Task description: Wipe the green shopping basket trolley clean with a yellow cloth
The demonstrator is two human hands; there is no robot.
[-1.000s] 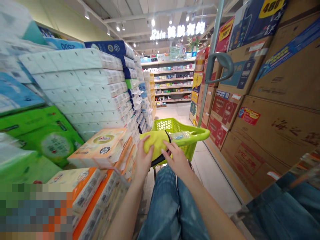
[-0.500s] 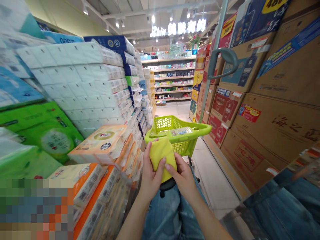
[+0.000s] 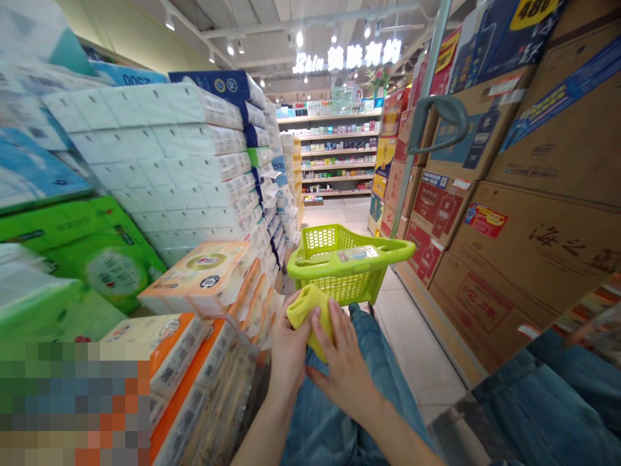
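Well, left hand [image 3: 287, 346] grips the cloth [image 3: 308, 303], basket [image 3: 330, 270] beyond.
Right hand [image 3: 345, 355], fingers spread on it, should press evenly.

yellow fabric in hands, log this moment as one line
left hand: holding yellow fabric | right hand: touching it | green basket: beyond hands

Stacked white packs [image 3: 165, 155], cardboard boxes [image 3: 538, 249], lit sign [image 3: 363, 55]
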